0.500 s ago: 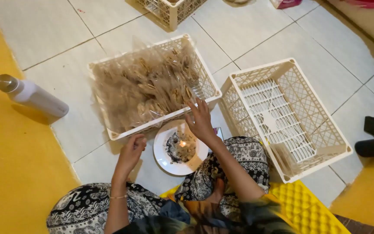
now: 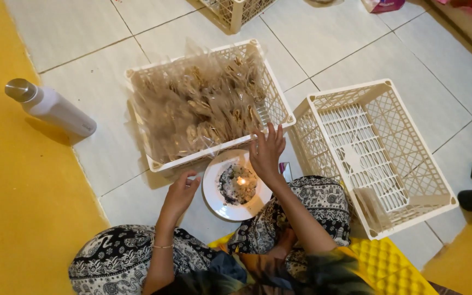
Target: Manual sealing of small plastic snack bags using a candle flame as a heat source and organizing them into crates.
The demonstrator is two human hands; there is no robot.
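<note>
I sit on the floor with a white plate [image 2: 214, 198] in front of my knees; a small lit flame burns on dark residue at its middle. My right hand [image 2: 266, 152] hovers with fingers spread over the plate's far edge, touching the near rim of a white plastic crate [image 2: 137, 74] packed with clear bags of brown snacks [image 2: 203, 106]. My left hand [image 2: 181, 191] rests by the plate's left edge, fingers loosely curled, holding nothing I can see.
A second white lattice crate [image 2: 389, 90], nearly bare with one clear bag in its near corner, stands on the right. A white bottle with a metal cap [image 2: 55, 109] lies at left by the yellow mat [image 2: 17, 218]. Another crate [image 2: 236, 11] is at the top.
My right hand has lifted slightly and spread its fingers at the crate's rim. My left hand stays beside the plate.
</note>
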